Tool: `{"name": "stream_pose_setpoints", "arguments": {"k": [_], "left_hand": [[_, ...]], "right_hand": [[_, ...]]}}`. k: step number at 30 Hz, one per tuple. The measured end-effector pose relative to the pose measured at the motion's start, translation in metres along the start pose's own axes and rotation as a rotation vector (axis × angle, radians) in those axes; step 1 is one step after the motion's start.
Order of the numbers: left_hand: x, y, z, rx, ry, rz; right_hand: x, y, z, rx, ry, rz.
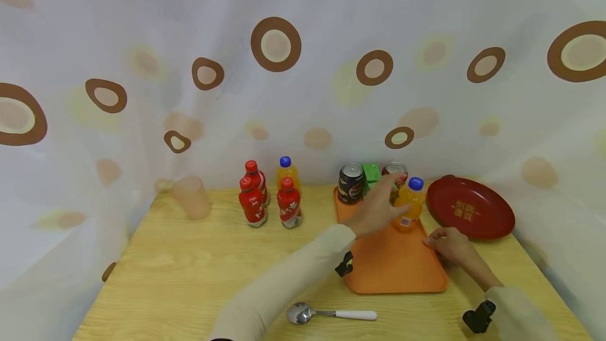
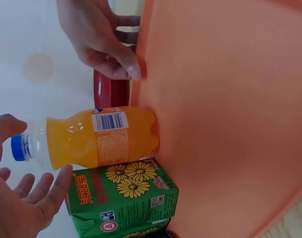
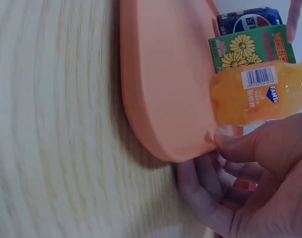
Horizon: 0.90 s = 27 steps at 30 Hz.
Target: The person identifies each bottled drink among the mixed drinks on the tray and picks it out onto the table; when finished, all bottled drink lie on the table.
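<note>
An orange soda bottle (image 1: 410, 205) with a blue cap stands upright on the orange tray (image 1: 396, 267), near its right edge. My left hand (image 1: 377, 208) is spread beside the bottle. The left wrist view has its thumb by the cap and its fingertips at the bottle's side, uncurled. My right hand (image 1: 452, 249) pinches the tray's right rim, thumb on top and fingers beneath, as the right wrist view shows. Behind the left hand are green drink cartons (image 2: 126, 196), a dark can (image 1: 351, 183) and a partly hidden red can (image 1: 394, 168).
A dark red oval plate (image 1: 470, 208) lies right of the tray. Left of the tray stand several red bottles (image 1: 289, 203) and another orange soda bottle (image 1: 287, 171). A pinkish cup (image 1: 191, 197) is farther left. A white-handled spoon (image 1: 331, 313) lies in front.
</note>
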State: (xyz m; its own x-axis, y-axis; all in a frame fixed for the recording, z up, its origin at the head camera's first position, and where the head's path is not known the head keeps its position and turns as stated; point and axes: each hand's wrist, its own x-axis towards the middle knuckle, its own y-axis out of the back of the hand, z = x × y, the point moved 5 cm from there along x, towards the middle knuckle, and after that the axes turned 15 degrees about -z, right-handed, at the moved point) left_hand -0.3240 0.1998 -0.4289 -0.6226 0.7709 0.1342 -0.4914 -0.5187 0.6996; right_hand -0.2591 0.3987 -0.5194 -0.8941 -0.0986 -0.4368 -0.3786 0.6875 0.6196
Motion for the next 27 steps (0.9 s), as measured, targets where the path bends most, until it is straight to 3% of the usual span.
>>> {"name": "stream_pose_setpoints", "arguments": {"k": [4,8,15,23,27], "left_hand": [[0.011,0.000,0.006,0.016,0.009,0.011],[0.014,-0.003,0.002,-0.004,0.011,0.007],[0.019,-0.015,-0.001,-0.013,0.026,-0.021],[0.024,-0.028,0.004,0.159,0.114,-0.037],[0.023,-0.036,0.002,0.120,0.134,-0.036]], "right_hand": [[-0.011,0.005,0.004,0.139,0.039,-0.034],[-0.020,0.003,0.004,0.215,0.079,-0.063],[-0.024,-0.001,0.005,0.250,0.082,-0.078],[-0.025,-0.003,0.006,0.265,0.076,-0.107],[-0.026,-0.002,0.005,0.232,0.054,-0.089]]}}
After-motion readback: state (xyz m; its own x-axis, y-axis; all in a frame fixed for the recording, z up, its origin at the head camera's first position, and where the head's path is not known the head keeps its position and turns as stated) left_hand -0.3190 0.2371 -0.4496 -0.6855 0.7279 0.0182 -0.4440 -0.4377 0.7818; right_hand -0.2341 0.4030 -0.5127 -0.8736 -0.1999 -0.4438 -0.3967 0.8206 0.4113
